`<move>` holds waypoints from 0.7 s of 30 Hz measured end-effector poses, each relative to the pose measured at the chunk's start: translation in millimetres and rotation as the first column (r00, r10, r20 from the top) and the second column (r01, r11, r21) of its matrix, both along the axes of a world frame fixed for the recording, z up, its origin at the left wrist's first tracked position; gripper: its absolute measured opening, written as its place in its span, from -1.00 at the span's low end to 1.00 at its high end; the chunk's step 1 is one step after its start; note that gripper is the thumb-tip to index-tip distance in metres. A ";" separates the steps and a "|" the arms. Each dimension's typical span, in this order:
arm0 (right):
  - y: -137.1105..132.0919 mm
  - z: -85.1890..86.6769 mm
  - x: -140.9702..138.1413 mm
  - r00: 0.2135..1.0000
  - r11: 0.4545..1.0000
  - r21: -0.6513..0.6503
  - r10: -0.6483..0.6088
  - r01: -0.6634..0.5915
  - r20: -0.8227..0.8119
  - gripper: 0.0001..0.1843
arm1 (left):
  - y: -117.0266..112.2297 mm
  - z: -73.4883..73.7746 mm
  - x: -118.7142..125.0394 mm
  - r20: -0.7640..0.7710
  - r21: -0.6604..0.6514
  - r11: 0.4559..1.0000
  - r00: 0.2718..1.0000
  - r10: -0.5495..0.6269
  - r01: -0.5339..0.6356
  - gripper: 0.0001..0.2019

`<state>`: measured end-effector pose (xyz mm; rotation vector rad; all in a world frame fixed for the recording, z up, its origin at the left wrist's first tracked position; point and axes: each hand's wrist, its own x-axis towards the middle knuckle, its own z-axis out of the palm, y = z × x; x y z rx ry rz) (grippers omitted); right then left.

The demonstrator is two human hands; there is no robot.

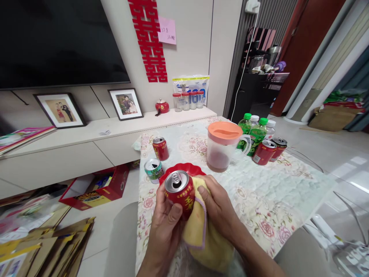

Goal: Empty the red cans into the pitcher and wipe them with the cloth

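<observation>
My left hand (165,223) is wrapped round a red drink can (180,198), its top opened and its pull tab still on. In my right hand (220,204) is a yellow cloth (197,227) with a purple edge, pressed against the can's right side. Behind the can lies a red scalloped plate (198,169), partly hidden by the can and my hands. To its left are a green-and-blue can (153,170) and another red can (160,149), both opened and upright.
A clear pitcher (220,156) with an orange lid stands beyond my right hand. Two more red cans (264,152) and several bottles (256,134) stand at the right. The flowered tablecloth (268,227) covers the table. On the floor at left are a red box (118,182) and flattened cardboard (49,246).
</observation>
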<state>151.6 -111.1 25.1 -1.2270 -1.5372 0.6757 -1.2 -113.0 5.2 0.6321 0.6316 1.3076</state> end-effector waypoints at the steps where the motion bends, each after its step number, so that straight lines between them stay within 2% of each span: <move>1: -0.7 -0.9 -1.9 1.000 1.000 0.004 0.000 0.000 0.020 -0.72 | 0.7 1.9 0.1 0.007 0.002 1.000 1.000 0.024 -0.024 -0.35; 5: -6.0 -4.5 -8.3 0.999 0.998 0.068 -0.014 0.011 0.044 -0.71 | 4.8 6.3 1.5 0.028 0.016 0.997 0.996 0.081 -0.082 -0.35; 10: -19.5 -1.7 -15.8 0.994 0.969 0.237 -0.085 0.068 0.062 -0.61 | 6.1 2.1 5.6 0.004 -0.024 0.992 0.992 0.126 -0.126 -0.35; 13: -26.9 3.6 -18.8 0.979 0.914 0.392 -0.162 0.103 0.121 -0.52 | 3.6 -2.6 8.0 -0.019 -0.062 0.994 0.996 0.088 -0.089 -0.29; 16: -28.7 6.8 -16.9 0.950 0.844 0.518 -0.263 0.143 0.166 -0.46 | 0.2 -4.8 9.6 -0.013 -0.053 0.999 1.000 0.002 -0.003 -0.20; 18: -26.3 7.1 -12.0 0.948 0.841 0.516 -0.278 0.164 0.154 -0.49 | -2.0 -4.0 10.4 0.007 -0.012 0.998 0.998 -0.066 0.066 -0.20; 21: -20.0 7.0 -2.0 0.973 0.908 0.381 -0.216 0.173 0.075 -0.62 | -4.7 -0.3 11.3 0.009 0.022 0.993 0.993 -0.117 0.117 -0.23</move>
